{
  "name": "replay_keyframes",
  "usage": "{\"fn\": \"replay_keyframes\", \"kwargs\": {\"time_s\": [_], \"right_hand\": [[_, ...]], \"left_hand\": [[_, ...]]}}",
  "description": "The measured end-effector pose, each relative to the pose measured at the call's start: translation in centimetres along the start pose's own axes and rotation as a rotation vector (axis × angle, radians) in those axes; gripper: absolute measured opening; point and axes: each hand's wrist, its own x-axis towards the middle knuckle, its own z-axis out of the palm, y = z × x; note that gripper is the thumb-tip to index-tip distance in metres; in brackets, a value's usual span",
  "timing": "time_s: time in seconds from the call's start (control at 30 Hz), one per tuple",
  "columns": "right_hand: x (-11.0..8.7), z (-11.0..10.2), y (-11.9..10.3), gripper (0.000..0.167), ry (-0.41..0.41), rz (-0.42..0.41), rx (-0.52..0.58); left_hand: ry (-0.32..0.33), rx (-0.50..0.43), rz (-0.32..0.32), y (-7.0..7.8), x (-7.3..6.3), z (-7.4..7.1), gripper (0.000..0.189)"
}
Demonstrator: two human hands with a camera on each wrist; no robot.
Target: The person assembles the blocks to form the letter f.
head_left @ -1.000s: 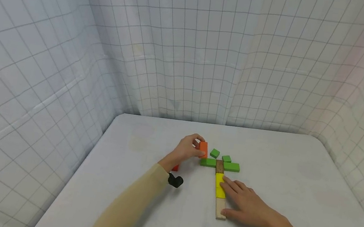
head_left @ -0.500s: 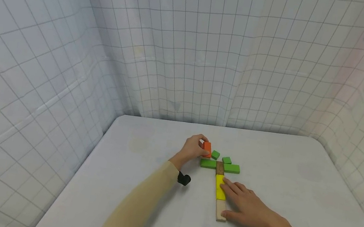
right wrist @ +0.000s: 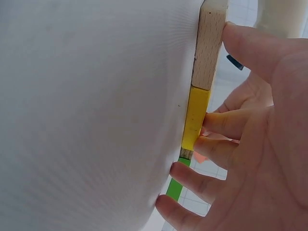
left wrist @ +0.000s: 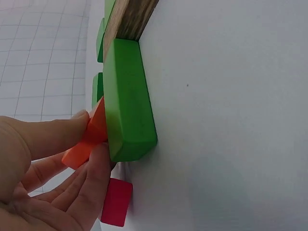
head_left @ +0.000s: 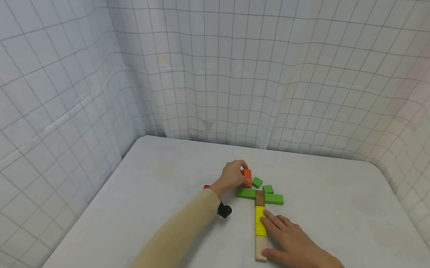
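Observation:
My left hand (head_left: 231, 175) pinches an orange block (head_left: 248, 176) between thumb and fingers, just behind the left long green block (head_left: 246, 193). A small green block (head_left: 257, 182) lies right beside the orange one. In the left wrist view the orange block (left wrist: 79, 153) is tilted behind the long green block (left wrist: 129, 101). My right hand (head_left: 292, 243) lies with fingers spread, fingertips touching the yellow section (head_left: 260, 222) and thumb at the plain wooden block (head_left: 260, 248). Above the yellow, a dark brown block (head_left: 260, 198) joins the row.
A second long green block (head_left: 274, 199) lies right of the brown one, with another small green block (head_left: 268, 188) behind it. A red block (head_left: 207, 187) shows partly beside my left wrist. White gridded curtains (head_left: 246, 64) surround the white table (head_left: 336, 189).
My left hand has moved right with the orange block, closer to the small green block, which has shifted slightly right. A red block shows again by the left wrist. My right hand stays put.

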Motion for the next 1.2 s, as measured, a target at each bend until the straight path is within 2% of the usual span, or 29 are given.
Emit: {"fn": "replay_keyframes", "kwargs": {"time_s": [0.1,0.23,0.5,0.63,0.93,1.2], "right_hand": [[0.0,0.0,0.0,0.085,0.004,-0.003,0.003],[0.0,0.0,0.1,0.085,0.005,0.004,-0.002],[-0.1,0.1,0.2,0.084,0.016,-0.01,0.005],[-0.1,0.1,0.3,0.084,0.018,-0.021,0.01],[-0.1,0.2,0.5,0.084,0.025,-0.015,-0.008],[-0.1,0.1,0.4,0.084,0.024,-0.026,-0.008]], "left_hand": [[-0.009,0.039,0.004,0.3,0.2,0.3,0.037],[-0.035,0.039,0.016,0.6,0.5,0.6,0.039],[-0.108,0.116,0.052,1.1,0.7,1.3,0.037],[-0.139,0.115,0.037,1.4,0.7,1.6,0.041],[-0.161,0.085,0.048,1.9,0.5,2.1,0.045],[-0.179,0.064,0.068,1.7,0.7,2.3,0.049]]}}
